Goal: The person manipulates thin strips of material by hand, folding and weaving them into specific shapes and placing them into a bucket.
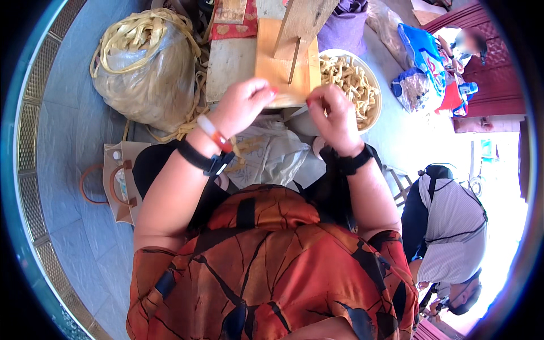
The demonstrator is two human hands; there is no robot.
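My left hand (245,106) and my right hand (335,116) are raised in front of a wooden stand, fingertips pinched. A pale yellowish strip (290,100), blurred, seems to stretch between them. The stand has a flat board (266,56), a slanted wooden post (300,25) and a thin upright rod (294,62). Just beyond my right hand stands a round white bowl (378,96) full of knotted pale strips (351,82). Below my hands, more strips (245,152) lie on a whitish plastic sheet (277,150) over my lap.
A big clear bag (147,85) of coiled strips is on the tiled floor at left, above a beige handbag (122,181). A purple cloth bundle (343,28) and blue packages (422,56) lie at far right. One person (453,226) bends at right; another (459,45) is farther off.
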